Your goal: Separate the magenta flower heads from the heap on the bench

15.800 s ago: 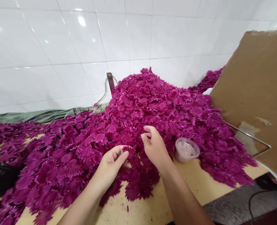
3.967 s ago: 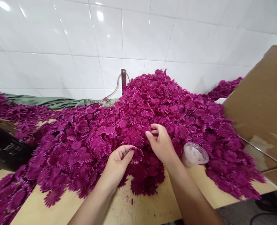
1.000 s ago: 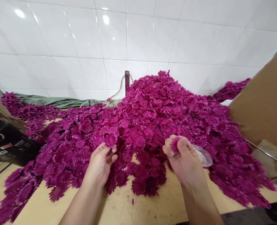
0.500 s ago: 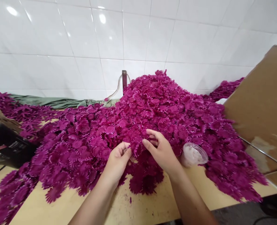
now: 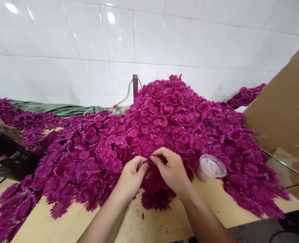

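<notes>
My left hand (image 5: 134, 172) is closed in a pinch, thumb against forefinger, on the edge of a magenta artificial flower piece (image 5: 149, 166). Thumb and forefinger of my right hand (image 5: 170, 168) pinch at the same piece from the other side, fingertips almost meeting those of the left. Much of this piece is hidden by the fingers. Behind and around both hands spreads a large heap of similar magenta flower pieces (image 5: 164, 114), with round centres and fringed petals. Below the fingers, a darker cluster of flower pieces (image 5: 156, 197) lies at the heap's front edge.
Right of my right hand stands a clear plastic cup (image 5: 211, 167) with whitish contents. A cardboard box (image 5: 283, 114) leans at the right, a black printed box (image 5: 9, 158) at the left. The wooden tabletop (image 5: 149, 226) shows in front; a white tiled wall (image 5: 146, 37) rises behind.
My right hand has moved left and slightly down, its parted fingers closing into a pinch beside the left fingertips. My left hand has shifted slightly right, still pinching.
</notes>
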Available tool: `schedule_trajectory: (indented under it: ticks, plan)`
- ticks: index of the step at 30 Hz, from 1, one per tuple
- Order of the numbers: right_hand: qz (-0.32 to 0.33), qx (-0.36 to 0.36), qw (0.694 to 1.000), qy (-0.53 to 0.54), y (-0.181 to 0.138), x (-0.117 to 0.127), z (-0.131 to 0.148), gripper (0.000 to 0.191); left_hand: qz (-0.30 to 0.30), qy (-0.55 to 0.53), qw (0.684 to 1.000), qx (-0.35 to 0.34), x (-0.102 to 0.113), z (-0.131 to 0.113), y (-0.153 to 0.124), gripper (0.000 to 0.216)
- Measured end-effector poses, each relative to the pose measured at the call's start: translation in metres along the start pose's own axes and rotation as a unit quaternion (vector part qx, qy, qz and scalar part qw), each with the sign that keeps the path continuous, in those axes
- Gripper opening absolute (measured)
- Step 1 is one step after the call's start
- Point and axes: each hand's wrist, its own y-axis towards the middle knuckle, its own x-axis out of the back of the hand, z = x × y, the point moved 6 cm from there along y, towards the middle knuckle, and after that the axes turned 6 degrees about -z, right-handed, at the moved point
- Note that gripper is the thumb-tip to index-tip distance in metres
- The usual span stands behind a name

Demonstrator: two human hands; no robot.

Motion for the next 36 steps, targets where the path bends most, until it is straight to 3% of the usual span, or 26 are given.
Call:
schedule_trajectory:
  ticks: [4,8,15,18,21,23,27,36]
  plan:
    - [-0.074,-0.028,0.996,-0.046,0.000,0.002,-0.005,0.023,-0.008,0.012,1.000,-0.021,-0.001,-0.003,-0.003,0.022]
    - [-0.119,-0.035,0.991,-0.057,0.003,0.003,-0.009,0.023,-0.041,0.039,0.997,-0.057,0.004,-0.007,-0.005,0.019]
    - [-0.149,-0.054,0.986,-0.058,0.015,-0.002,-0.015,0.024,-0.085,0.043,0.989,-0.115,0.007,-0.018,-0.006,0.017]
    - [-0.193,-0.078,0.978,-0.026,0.028,0.013,-0.031,0.021,-0.076,0.031,0.990,-0.114,0.011,-0.018,-0.014,0.020]
    - [-0.280,-0.122,0.951,0.052,0.039,0.037,-0.048,0.019,-0.027,0.018,0.997,-0.076,0.015,-0.011,-0.022,0.026]
    - [-0.256,-0.109,0.954,0.110,0.047,0.038,-0.046,0.019,-0.028,-0.011,0.998,-0.053,0.022,-0.008,-0.022,0.031]
    - [-0.137,-0.119,0.962,0.202,0.046,0.015,-0.033,0.023,-0.039,-0.064,0.996,-0.044,0.026,-0.010,-0.015,0.034]
    - [-0.057,-0.175,0.968,0.172,0.023,0.000,-0.031,0.026,-0.026,-0.078,0.996,-0.016,0.022,-0.006,-0.011,0.030]
